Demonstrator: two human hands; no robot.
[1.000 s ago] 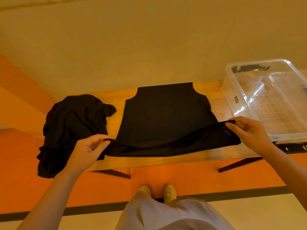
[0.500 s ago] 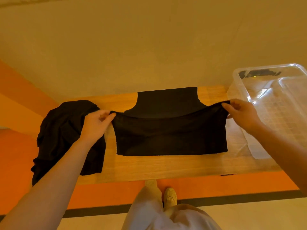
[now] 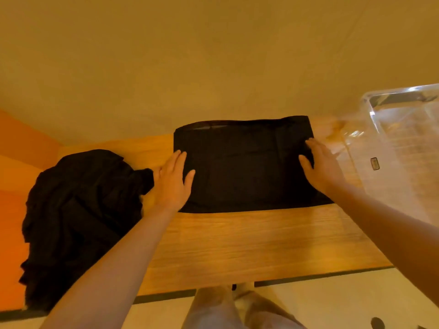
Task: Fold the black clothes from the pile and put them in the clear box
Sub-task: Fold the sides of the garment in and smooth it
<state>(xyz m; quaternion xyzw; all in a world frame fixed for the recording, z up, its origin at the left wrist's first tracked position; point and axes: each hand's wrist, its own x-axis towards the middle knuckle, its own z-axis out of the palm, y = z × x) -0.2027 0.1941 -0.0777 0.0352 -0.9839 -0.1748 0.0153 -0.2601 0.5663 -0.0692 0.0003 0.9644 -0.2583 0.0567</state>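
Garment: black garment (image 3: 247,167) folded into a flat, near-rectangular slab, matte, lying at the bench's far edge.
Left hand: left hand (image 3: 172,184) flat, fingers straight, resting on the garment's left edge.
Right hand: right hand (image 3: 322,168) flat, fingers extended, pressing its right edge.
Pile: pile (image 3: 76,210) of crumpled black cloth, draped over the bench's left end.
Box: clear box (image 3: 401,148), glossy plastic, at the right end.
Bench: bench (image 3: 249,243), wood-grain top.
Room: orange floor (image 3: 11,210) left, plain wall (image 3: 213,55) behind.

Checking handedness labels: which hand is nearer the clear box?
Right. The right hand rests flat on the folded garment's box-side edge, beside the clear box; the left hand presses the opposite edge, by the pile.
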